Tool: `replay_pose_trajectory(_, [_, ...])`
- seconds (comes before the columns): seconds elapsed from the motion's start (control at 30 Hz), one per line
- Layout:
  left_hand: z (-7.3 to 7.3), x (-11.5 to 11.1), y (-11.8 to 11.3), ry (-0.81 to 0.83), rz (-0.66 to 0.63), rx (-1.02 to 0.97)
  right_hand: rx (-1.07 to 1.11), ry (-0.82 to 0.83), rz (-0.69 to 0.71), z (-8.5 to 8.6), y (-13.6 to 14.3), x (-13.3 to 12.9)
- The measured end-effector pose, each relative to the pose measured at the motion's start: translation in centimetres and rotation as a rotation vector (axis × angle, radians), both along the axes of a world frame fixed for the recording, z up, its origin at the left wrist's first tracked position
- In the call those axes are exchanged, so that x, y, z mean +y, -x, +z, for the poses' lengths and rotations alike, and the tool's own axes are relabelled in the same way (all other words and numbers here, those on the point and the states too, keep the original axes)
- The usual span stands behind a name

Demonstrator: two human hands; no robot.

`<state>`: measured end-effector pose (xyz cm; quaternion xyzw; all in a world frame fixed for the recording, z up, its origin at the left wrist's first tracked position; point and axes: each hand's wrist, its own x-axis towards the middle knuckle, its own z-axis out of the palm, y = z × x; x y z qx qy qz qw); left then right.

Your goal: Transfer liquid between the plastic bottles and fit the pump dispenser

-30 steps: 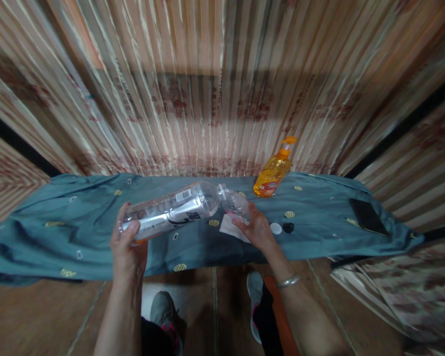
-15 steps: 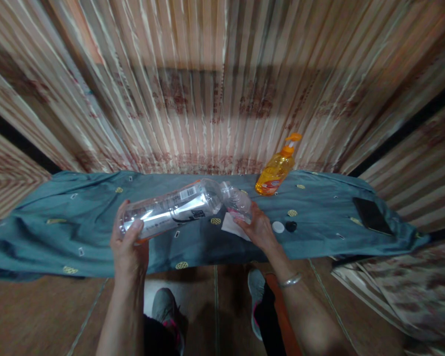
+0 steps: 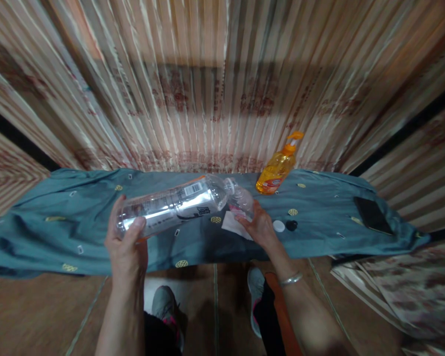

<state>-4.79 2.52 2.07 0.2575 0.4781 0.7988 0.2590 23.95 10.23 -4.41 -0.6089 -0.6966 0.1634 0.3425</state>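
A large clear bottle (image 3: 170,205) with a silvery label lies tilted in the air, its neck pointing right and slightly up. My left hand (image 3: 128,230) is wrapped round its base. My right hand (image 3: 259,225) grips a smaller clear bottle (image 3: 241,200), whose mouth meets that of the large one. Beneath the small bottle is a white paper (image 3: 234,225) on the cloth. Just right of my right hand lie a white cap (image 3: 279,226) and a black cap (image 3: 291,225).
A blue-green patterned cloth (image 3: 81,217) covers the narrow table. An orange pump bottle (image 3: 276,170) stands near the back edge, and a dark phone (image 3: 373,215) lies at the right. Behind hangs a striped curtain (image 3: 193,109).
The large bottle has shifted slightly right and its neck has risen a little; my left hand has moved slightly left on its base. Both bottle mouths now sit closer in line.
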Motion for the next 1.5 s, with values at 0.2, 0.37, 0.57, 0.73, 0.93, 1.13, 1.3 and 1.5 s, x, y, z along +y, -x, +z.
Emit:
replay_pose_trajectory(0.2, [0.3, -0.1, -0.3, -0.007, 0.010, 0.009, 0.016, 0.024, 0.000, 0.2, 0.0, -0.1])
replay_pose_trajectory(0.37, [0.5, -0.1, -0.4, -0.007, 0.031, 0.020, 0.049, 0.028, -0.001, 0.1, 0.0, -0.1])
replay_pose_trajectory(0.57, [0.6, -0.4, -0.3, -0.004, 0.033, 0.066, 0.051, 0.053, -0.003, 0.2, 0.0, -0.1])
replay_pose_trajectory(0.73, [0.5, -0.4, -0.2, -0.001, 0.038, 0.092, 0.074, 0.047, -0.001, 0.2, 0.0, -0.1])
replay_pose_trajectory(0.93, [0.8, -0.3, -0.2, 0.001, 0.039, 0.109, 0.073, 0.011, 0.015, -0.1, -0.1, 0.0])
replay_pose_trajectory(1.13, [0.7, -0.2, -0.4, 0.006, 0.014, 0.131, 0.069, 0.007, 0.004, -0.3, -0.1, 0.1])
replay_pose_trajectory(1.3, [0.8, 0.2, -0.4, 0.010, -0.026, 0.141, 0.071, 0.030, 0.002, -0.2, -0.2, 0.0])
replay_pose_trajectory(1.5, [1.2, 0.9, -0.1, -0.005, -0.039, 0.194, 0.081, 0.030, -0.014, -0.2, -0.3, 0.1])
